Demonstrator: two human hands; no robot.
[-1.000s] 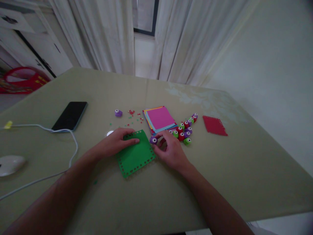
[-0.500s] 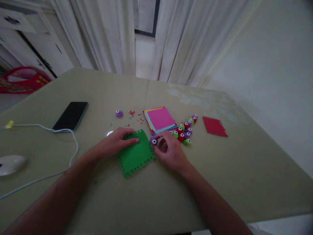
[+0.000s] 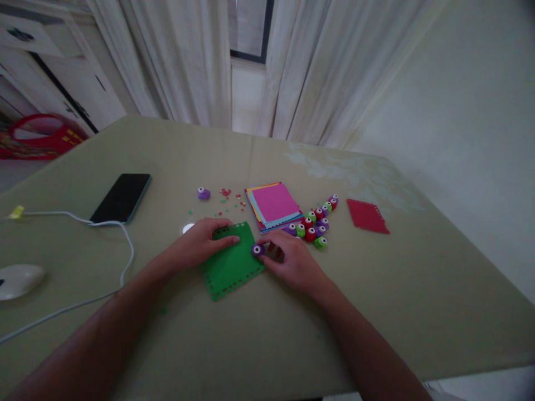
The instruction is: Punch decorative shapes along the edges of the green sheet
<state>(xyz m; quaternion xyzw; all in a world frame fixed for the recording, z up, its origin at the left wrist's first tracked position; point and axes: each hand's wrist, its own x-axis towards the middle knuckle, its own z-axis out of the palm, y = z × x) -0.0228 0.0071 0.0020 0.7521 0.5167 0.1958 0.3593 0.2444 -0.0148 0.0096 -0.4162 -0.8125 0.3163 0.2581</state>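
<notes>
My left hand [image 3: 208, 243] grips a square green paper [image 3: 232, 264], thumb on top and the other fingers mostly hidden beneath. Rows of small punched holes run along the paper's edges. Between the thumb and fingers of my right hand [image 3: 288, 257] is a small purple craft punch [image 3: 258, 250] with an eye-like round top. It sits at the paper's right edge; whether the edge is inside its slot I cannot tell. Just beyond my right hand, several similar red, green and purple punches [image 3: 310, 234] stand grouped. A lone purple punch [image 3: 203, 194] is farther back on the left.
A stack of coloured paper [image 3: 276, 203] lies behind my hands, near scattered punched bits [image 3: 225, 192]. Red paper [image 3: 366, 216] with a punched edge is at right. On the left are a phone [image 3: 121, 197], a white cable [image 3: 131, 250] and a mouse [image 3: 20, 281].
My right hand has brought the purple punch slightly left and nearer me, along the green paper's right edge. The paper has shifted slightly under my left hand, which still holds it.
</notes>
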